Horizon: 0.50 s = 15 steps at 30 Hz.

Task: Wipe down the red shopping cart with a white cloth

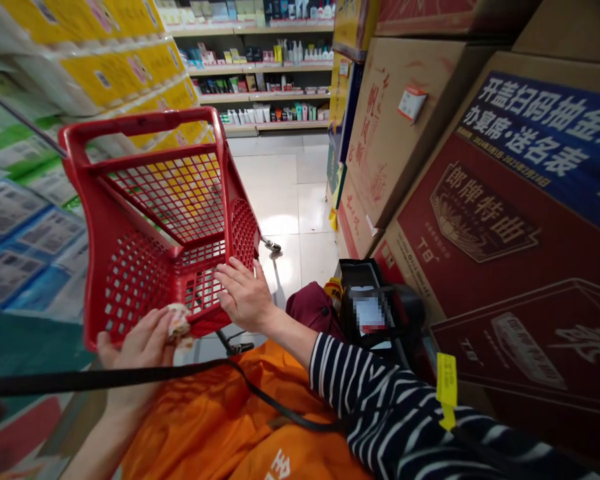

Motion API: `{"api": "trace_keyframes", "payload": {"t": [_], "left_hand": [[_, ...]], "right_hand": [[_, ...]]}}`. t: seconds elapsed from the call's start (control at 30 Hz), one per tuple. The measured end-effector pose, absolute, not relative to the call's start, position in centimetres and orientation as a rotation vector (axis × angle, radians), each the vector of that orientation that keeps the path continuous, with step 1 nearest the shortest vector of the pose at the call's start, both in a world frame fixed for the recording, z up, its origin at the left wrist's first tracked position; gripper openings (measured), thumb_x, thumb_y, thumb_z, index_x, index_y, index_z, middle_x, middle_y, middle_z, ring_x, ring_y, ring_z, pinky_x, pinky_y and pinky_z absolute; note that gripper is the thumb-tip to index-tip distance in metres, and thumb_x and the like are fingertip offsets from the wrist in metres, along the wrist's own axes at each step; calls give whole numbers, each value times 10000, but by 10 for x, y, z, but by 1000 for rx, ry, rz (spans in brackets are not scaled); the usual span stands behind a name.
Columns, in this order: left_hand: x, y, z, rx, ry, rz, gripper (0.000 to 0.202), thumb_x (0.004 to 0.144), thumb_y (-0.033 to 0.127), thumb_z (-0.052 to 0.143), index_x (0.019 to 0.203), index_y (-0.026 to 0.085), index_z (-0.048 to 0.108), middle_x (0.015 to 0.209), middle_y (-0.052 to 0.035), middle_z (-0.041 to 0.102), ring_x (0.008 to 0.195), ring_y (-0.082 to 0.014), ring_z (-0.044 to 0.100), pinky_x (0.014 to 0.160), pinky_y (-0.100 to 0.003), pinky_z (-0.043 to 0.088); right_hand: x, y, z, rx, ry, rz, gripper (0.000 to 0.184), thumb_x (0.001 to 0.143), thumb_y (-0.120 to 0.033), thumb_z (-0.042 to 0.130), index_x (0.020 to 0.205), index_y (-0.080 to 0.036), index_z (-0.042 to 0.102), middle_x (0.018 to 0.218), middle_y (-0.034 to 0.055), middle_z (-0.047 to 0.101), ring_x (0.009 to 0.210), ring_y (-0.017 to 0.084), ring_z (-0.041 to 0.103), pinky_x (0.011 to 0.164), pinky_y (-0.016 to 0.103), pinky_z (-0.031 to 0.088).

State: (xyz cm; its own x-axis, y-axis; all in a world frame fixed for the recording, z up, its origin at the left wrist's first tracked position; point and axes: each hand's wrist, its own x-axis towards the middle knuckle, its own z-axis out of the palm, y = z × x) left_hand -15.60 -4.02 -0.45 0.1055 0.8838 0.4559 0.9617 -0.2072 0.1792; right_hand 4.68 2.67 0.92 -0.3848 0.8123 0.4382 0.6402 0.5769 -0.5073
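A red plastic shopping cart (161,257) stands tilted in view in front of me, with grid walls and nothing visible in its basket. At its near rim, my left hand (143,340) has its fingers closed around a small crumpled cloth (179,321), whitish with reddish patches. The cloth touches the rim. My right hand (246,293) lies on the cart's near right corner, fingers stretched out and fairly flat, holding nothing. A black strap (105,379) crosses in front of my left wrist and my orange vest (220,420).
Stacked liquor cartons (470,220) rise close on the right. Packs in yellow wrapping (105,73) are piled on the left. A black bin-like container (353,273) and a maroon fabric item (314,310) are by my right arm. Shelves of bottles (275,93) stand beyond the tiled floor (280,193).
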Motion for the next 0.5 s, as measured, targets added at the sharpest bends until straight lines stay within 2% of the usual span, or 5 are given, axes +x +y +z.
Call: {"api": "trace_keyframes", "payload": {"t": [0.07,0.17,0.27,0.37,0.5], "left_hand": [[-164,-44,-4,-2151,-1828,-676,485,841,330,360,1326,361,348,1351,-22,450,1155,-279,485,1072,-545,56],[-142,-36,-5,-2191,-1757,-631,414,839,311,373,1234,268,489,1255,-75,545,1103,-258,527,1071,-520,93],[-107,-21,-3,-2242,-1752,-594,359,845,255,364,1134,197,568,1187,-113,590,1114,-240,519,1070,-520,66],[-103,-16,-1,-2264,-1739,-523,348,851,243,375,1141,213,565,1200,-102,584,1131,-227,506,1074,-528,26],[-154,-36,2,-2145,-1843,-453,369,836,192,403,1175,227,545,1230,-102,562,1159,-233,484,1076,-548,21]], "right_hand": [[43,24,9,-1179,-2121,336,374,901,-323,388,1234,-195,499,1338,45,459,1322,170,251,1095,427,57],[39,22,6,-1196,-2097,314,395,900,-348,387,1243,-180,489,1351,45,443,1325,174,241,1095,423,79],[40,25,3,-1182,-2123,292,378,905,-323,381,1235,-182,499,1348,49,447,1319,182,256,1088,446,86],[48,31,3,-1173,-2150,280,363,902,-291,385,1230,-194,507,1347,49,447,1313,195,265,1075,479,106],[55,37,6,-1216,-2163,279,375,903,-270,365,1250,-202,491,1356,56,435,1310,210,275,1056,503,162]]}}
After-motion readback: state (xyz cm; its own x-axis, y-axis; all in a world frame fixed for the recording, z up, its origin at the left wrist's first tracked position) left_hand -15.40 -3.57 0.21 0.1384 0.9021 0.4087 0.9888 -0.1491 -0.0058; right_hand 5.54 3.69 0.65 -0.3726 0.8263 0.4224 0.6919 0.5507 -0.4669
